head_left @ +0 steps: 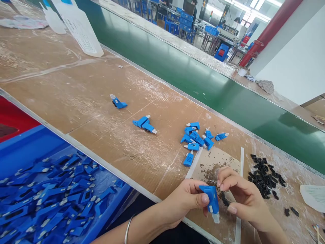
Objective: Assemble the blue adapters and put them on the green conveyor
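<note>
Gripping one blue piece (pixel 212 200) near a heap of black parts

The left hand (pixel 189 198) is clamped on the blue piece, thumb over it, above the near edge of the brown table (pixel 76 98). The right hand (pixel 243 196) is just to its right, thumb and forefinger apart; a black part (pixel 224 199) shows between them, though whether they grip it I cannot tell. Both hands partly cover a pale patch (pixel 224 156) of the table, and the left forearm crosses the near edge.

At the far left stand two white bottles, a large labelled one (pixel 80 30) and a smaller one (pixel 53 18), with a crumpled cloth (pixel 24 22) nearby. The large bottle blocks a bit of the green belt (pixel 228 101) running along the far side. On the ledge beyond, to the right, lie a white cup (pixel 242 72) and a grey cloth (pixel 264 86).

At the near left, a blue tub (pixel 35 145) holds a heap of more blue pieces, too jumbled to count; a red container (pixel 15 118) sits beyond it.

On the table, one blue piece lies alone at left, two touch farther right, and about ten cluster beyond the hands. Right of these is the black heap (pixel 265 174), uncountable, with two black parts lying apart nearer.
</note>
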Demonstrator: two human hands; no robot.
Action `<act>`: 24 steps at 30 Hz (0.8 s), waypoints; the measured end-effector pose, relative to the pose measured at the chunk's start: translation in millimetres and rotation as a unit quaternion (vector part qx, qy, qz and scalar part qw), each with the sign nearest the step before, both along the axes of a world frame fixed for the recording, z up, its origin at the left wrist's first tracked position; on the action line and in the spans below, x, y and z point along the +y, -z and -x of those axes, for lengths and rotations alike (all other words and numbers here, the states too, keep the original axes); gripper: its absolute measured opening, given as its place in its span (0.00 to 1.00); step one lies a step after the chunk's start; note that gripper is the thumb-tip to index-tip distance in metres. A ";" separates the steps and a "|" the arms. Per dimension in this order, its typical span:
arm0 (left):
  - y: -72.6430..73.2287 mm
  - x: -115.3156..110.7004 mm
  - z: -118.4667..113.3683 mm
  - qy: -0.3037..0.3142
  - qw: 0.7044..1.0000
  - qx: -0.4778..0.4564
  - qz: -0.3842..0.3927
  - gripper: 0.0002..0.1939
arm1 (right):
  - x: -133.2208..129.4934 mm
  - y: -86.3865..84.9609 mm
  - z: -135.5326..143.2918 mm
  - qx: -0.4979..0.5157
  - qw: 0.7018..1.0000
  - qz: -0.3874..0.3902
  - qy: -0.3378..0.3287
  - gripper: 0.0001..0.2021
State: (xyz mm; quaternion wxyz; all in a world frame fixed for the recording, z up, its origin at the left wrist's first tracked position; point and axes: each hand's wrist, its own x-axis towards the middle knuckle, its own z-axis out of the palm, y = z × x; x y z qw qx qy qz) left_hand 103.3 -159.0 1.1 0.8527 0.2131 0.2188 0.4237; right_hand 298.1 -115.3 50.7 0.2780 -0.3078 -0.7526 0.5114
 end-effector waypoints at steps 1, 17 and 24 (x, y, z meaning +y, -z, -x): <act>0.2 -0.3 0.0 0.001 1.000 -0.004 -0.002 0.27 | -0.5 -0.1 1.0 -0.006 1.000 -0.006 -0.004 0.11; 4.0 0.8 -1.4 -0.029 0.998 -0.031 0.041 0.26 | -25.3 -3.7 12.3 -0.187 0.897 -0.398 0.039 0.12; 3.3 -1.0 1.0 -0.009 0.999 -0.003 0.035 0.26 | -49.5 6.6 23.9 -0.196 0.864 -0.457 0.083 0.19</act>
